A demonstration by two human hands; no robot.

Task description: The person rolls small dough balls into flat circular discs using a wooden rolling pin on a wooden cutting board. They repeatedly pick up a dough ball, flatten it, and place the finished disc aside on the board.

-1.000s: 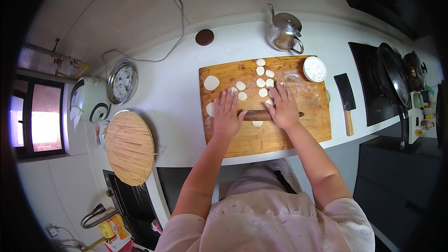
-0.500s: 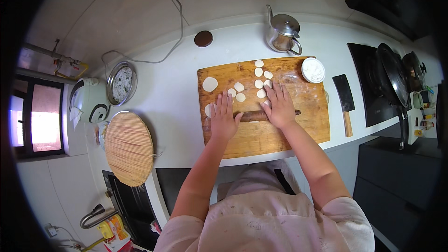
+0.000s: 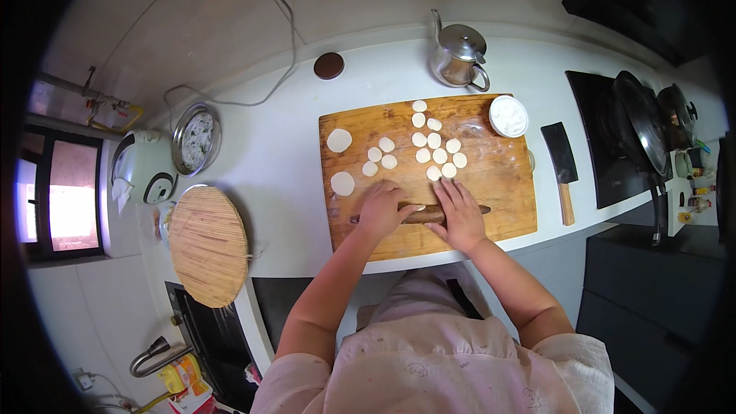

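A dark wooden rolling pin (image 3: 424,215) lies across the near half of the wooden board (image 3: 502,199). Over its left part is my left hand (image 3: 381,211), fingers bent around it, thumb pointing right along the wood. A small pale bit of dough (image 3: 419,208) shows beside that thumb; most of it is hidden. My right hand (image 3: 463,218) rests with its palm on the pin's right part, fingers stretched forward and spread. Several small round dough pieces (image 3: 434,140) lie beyond the hands. Two larger flat dough discs (image 3: 343,183) are at the board's left.
A white bowl of flour (image 3: 508,116) stands on the board's far right corner. Right of the board lies a cleaver (image 3: 563,172). Behind are a steel kettle (image 3: 458,57) and a brown lid (image 3: 329,66). A round slatted mat (image 3: 208,245) and a metal dish of filling (image 3: 197,138) sit left.
Both hands and the rolling pin have come nearer to me, uncovering more small dough pieces. My left hand's fingers, stretched out before, are now bent.
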